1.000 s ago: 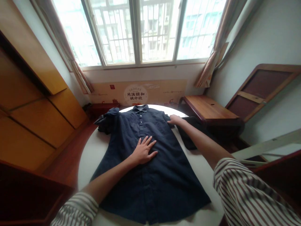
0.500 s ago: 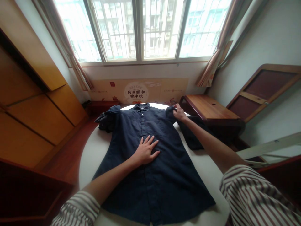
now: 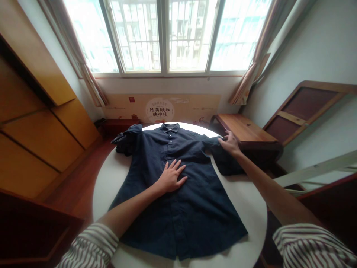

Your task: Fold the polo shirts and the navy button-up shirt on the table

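A dark blue button-up shirt [image 3: 192, 208] lies front side up on a round white table [image 3: 108, 182], its collar at the far side and its hem toward me. My left hand [image 3: 171, 176] rests flat on the shirt's middle, fingers spread. At the far right, my right hand [image 3: 230, 144] has the end of the right-side sleeve [image 3: 212, 142] between thumb and fingers, one finger raised. That sleeve stretches sideways from the shoulder, over a dark cloth [image 3: 231, 162] at the table's edge. The other sleeve [image 3: 126, 139] is bunched up on the left.
Beyond the table's right side stands a wooden desk [image 3: 245, 126] with a folded-back panel [image 3: 298, 109]. Orange cabinets [image 3: 67, 137] line the left. Ahead are a barred window [image 3: 164, 37] and a printed banner [image 3: 184, 108] below it.
My right hand has moved right and slightly nearer, drawing the sleeve out from the shoulder. My left hand stays flat on the shirt.
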### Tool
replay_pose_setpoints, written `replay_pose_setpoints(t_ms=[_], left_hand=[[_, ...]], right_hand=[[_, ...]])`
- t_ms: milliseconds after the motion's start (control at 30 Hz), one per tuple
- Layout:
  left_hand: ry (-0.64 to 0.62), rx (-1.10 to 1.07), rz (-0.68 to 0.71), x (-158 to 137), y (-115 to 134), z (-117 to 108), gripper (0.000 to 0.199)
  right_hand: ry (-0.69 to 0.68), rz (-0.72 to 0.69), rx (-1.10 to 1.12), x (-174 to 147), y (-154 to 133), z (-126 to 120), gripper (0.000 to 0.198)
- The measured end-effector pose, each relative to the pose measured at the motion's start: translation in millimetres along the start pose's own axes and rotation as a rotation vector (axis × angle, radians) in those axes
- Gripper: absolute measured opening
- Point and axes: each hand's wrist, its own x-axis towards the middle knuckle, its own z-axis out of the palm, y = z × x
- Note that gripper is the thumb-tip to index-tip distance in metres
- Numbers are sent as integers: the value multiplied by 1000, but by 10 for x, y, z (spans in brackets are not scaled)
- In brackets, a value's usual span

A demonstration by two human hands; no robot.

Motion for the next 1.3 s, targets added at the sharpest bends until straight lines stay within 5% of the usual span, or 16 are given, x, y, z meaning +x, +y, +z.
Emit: replay_pose_setpoints(t_ms=[133, 200, 300, 400, 667, 933, 1000, 1100, 1200, 1267, 1300], left_hand=[[2, 1, 3, 2, -11, 9, 64], [1, 2, 7, 12, -22, 8, 64], [-11, 6, 1, 17, -8, -20, 64], [-6, 16, -22, -52, 111, -88, 64], [-280, -80, 252, -517, 631, -211, 77], [-347, -181, 393, -933, 826, -347, 75], [-241, -182, 351, -833, 658, -534, 57], [135, -95, 103, -431, 38, -973, 38], [490, -19, -319, 40, -831, -1449, 33], [582, -65, -717, 256, -1335, -1661, 32], [581, -82, -804, 323, -1526, -1717, 33]], right_hand=[[-184, -38, -154, -633, -139, -190, 34], [-326, -14, -232, -999, -190, -256, 46], [-330, -48, -284, -1451, -249, -295, 75], [-323, -79, -263, -1752, -302, -300, 83], [-345, -154, -221, -2202, -250, -349, 61], [-536, -186, -229, -2279, -83, -586, 53], [-543, -201, -317, -2214, -138, -626, 50], [-485, -279, -373, -2059, -419, -633, 43], [-536, -476, -268, -1930, -898, -517, 37], [-652, -646, -155, -1908, -1242, -335, 34], [-716, -722, -101, -1922, -1397, -211, 33]])
